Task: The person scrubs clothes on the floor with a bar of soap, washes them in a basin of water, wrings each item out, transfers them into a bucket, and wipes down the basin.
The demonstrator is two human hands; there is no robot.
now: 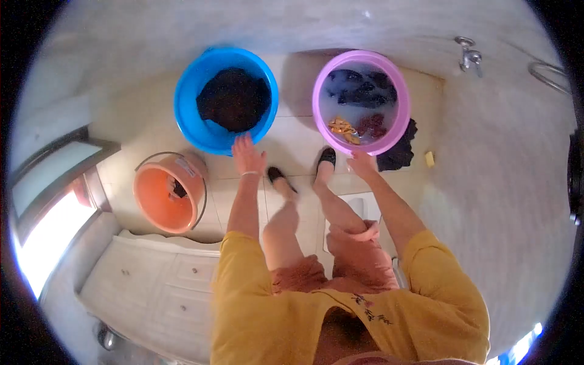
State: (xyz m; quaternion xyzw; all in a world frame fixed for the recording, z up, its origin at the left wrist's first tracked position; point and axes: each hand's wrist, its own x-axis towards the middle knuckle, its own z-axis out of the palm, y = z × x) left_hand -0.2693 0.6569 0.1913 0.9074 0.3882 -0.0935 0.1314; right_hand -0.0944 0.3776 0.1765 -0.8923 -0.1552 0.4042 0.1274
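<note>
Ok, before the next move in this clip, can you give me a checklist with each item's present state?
1. Left hand at the blue basin's rim: ok.
2. Right hand at the pink basin's rim: ok.
3. Right fingers closed on that rim: cannot tell.
4. Dark cloth inside the blue basin: ok.
5. Floor beside the pink basin free of cloth: not ok, a black cloth lies there.
6. Tap fully shut: cannot tell.
</note>
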